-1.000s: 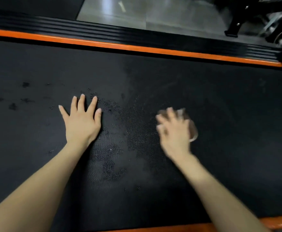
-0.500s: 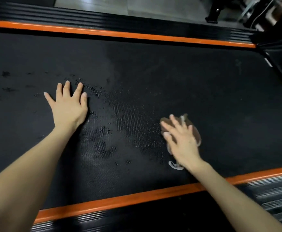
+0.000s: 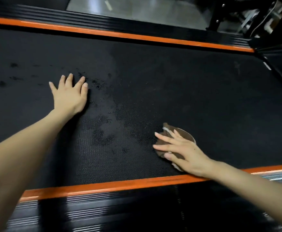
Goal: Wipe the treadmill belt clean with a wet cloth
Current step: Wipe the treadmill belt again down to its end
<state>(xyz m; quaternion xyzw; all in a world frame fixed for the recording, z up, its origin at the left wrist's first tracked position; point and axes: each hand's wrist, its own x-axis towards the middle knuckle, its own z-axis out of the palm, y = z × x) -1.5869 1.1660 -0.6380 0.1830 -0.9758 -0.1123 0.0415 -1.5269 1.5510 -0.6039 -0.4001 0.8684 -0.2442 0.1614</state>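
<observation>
Bracing on the black treadmill belt [image 3: 195,91] with the left hand [image 3: 70,97], palm down, fingers straight and a little spread, nothing held. Pressing the brown cloth [image 3: 186,133] flat against the belt under the right hand [image 3: 182,152], fingers long and fanned over it rather than curled round it (a pale hem showing at the far tip and by the heel of the palm). Cloth down on the near part of the belt, right of centre, close to the near orange stripe [image 3: 103,186], with the wrist reaching the stripe's edge. Against half a second ago: cloth and right hand drawn nearer that stripe; a second ago, out in mid-belt. Left hand in the same spot as before, just beside the dark speckles. Between the two hands, dark wet blotches [image 3: 103,138] on the textured surface. Beyond the belt, a far orange stripe [image 3: 137,36] along the ribbed black side rail [image 3: 120,22], then grey floor [image 3: 145,9].
</observation>
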